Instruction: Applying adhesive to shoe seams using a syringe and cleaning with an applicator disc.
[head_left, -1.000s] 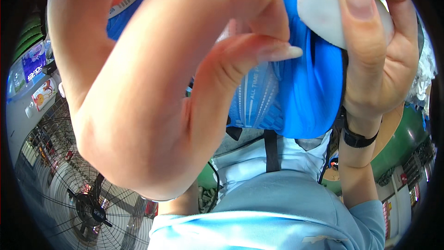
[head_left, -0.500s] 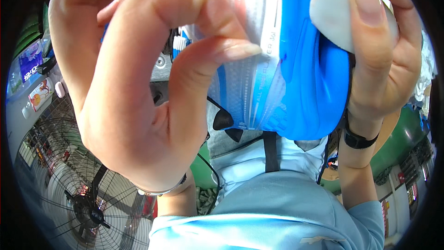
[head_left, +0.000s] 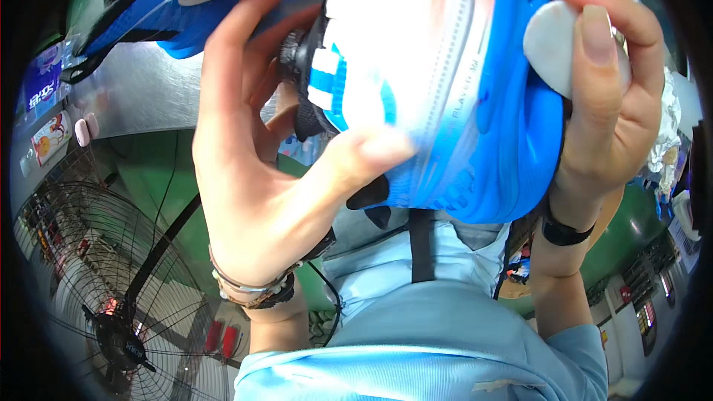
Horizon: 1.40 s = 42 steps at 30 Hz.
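A blue and white sneaker (head_left: 416, 96) with some orange at the top fills the middle, close up. My left hand (head_left: 260, 156) holds it from the left, its thumb lying along the white side and its fingers behind the black edge. A white rounded pad (head_left: 549, 48) is pinched between thumb and fingers of my right hand (head_left: 609, 96), beside the sneaker's blue part. The raised index finger of that hand reaches the sneaker's upper blue edge. What the hidden fingers of my right hand touch behind the pad cannot be seen.
A second blue shoe (head_left: 141, 18) with an oval white tag is at the upper left, above a metal tabletop (head_left: 148, 100). Below that stands a large wire-caged fan (head_left: 119, 327). Crumpled white material (head_left: 668, 122) lies at the right. The floor (head_left: 156, 186) is green.
My left hand has gone from a pinch near the camera to a spread grip on the sneaker. The second blue shoe has come into view. My right hand keeps the pad.
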Tool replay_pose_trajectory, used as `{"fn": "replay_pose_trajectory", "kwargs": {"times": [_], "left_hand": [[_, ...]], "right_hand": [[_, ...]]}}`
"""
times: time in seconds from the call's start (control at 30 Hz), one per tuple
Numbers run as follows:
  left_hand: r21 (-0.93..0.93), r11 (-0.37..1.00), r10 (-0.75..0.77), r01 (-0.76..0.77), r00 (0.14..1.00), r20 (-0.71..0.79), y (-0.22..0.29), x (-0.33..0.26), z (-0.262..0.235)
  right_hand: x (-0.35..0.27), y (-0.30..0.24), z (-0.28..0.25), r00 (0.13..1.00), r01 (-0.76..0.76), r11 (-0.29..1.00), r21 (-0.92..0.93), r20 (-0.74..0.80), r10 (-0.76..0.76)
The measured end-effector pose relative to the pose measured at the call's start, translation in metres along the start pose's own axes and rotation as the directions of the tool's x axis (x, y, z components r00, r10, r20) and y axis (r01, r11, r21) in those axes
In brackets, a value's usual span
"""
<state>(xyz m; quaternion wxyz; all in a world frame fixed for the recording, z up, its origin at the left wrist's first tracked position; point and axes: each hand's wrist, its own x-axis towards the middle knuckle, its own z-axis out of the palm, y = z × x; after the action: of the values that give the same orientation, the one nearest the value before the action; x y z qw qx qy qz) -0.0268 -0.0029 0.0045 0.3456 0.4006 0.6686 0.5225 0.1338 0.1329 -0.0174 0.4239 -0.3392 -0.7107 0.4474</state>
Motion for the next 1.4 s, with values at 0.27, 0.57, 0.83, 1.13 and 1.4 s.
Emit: {"fn": "replay_pose_trajectory", "kwargs": {"times": [0.27,0.57,0.83,1.13,1.4], "left_hand": [[0.228,0.973,0.091,-0.039,0.971,-0.221,0.019,0.011,0.03],[0.201,0.971,0.165,-0.128,0.969,-0.181,0.02,0.022,0.053],[0.209,0.972,0.178,-0.108,0.917,-0.356,0.027,0.019,0.065],[0.136,0.981,0.185,-0.142,0.896,-0.404,0.024,0.02,0.083],[0.124,0.983,0.174,-0.133,0.885,-0.432,0.03,0.021,0.083]], "right_hand": [[-0.001,-0.012,-0.025,0.999,-0.001,1.0,-0.002,0.052,0.001],[0.0,-0.003,-0.03,0.996,-0.007,0.998,-0.057,-0.087,0.002],[-0.005,-0.01,-0.019,0.989,-0.039,0.989,-0.146,-0.146,0.018],[-0.006,-0.014,-0.025,0.983,-0.003,0.975,-0.222,-0.182,-0.039],[-0.002,-0.023,-0.031,0.995,0.042,0.981,-0.19,-0.081,-0.058]]}}
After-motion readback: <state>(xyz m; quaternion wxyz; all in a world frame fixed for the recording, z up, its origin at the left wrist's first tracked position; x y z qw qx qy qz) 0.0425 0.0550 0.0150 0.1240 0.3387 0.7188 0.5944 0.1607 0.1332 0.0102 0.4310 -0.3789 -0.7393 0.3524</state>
